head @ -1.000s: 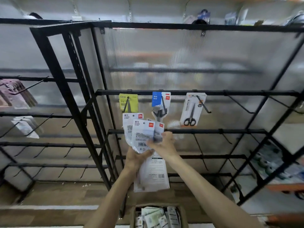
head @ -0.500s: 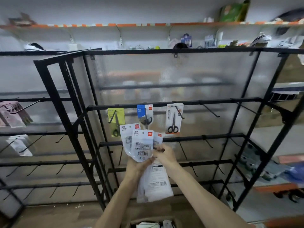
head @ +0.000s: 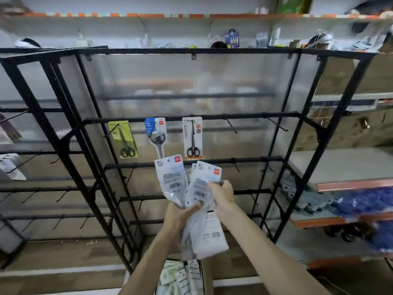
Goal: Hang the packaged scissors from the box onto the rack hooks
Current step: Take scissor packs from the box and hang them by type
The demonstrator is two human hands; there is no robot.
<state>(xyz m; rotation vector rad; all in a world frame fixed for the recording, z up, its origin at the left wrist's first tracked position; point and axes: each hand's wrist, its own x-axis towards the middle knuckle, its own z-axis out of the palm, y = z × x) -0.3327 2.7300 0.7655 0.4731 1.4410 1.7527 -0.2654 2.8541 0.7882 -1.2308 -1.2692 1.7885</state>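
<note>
In front of the black rack [head: 191, 119], my left hand [head: 180, 216] grips a fanned bunch of white scissor packs [head: 171, 182] by their lower part. My right hand [head: 222, 195] pinches the right edge of one white pack [head: 203, 186] in that bunch. Three packs hang on the middle rail's hooks: a yellow-green one [head: 125, 139], a blue-and-white one [head: 156, 135] and a white-and-orange one [head: 192, 137]. Right of them two hooks [head: 231, 126] stick out bare. The cardboard box [head: 207, 277] with more packs sits at the bottom edge below my arms.
Lower rails carry more bare hooks [head: 236, 167]. A second black rack [head: 32, 188] stands at the left with a few hanging items. At the right, orange-edged shelves [head: 353, 186] hold blue and grey goods. A wall shelf [head: 191, 15] runs above.
The view has tilted up and shifted, so the rack sits lower in frame. My right hand has pulled one pack to the right, fanning it apart from the bunch in my left hand.
</note>
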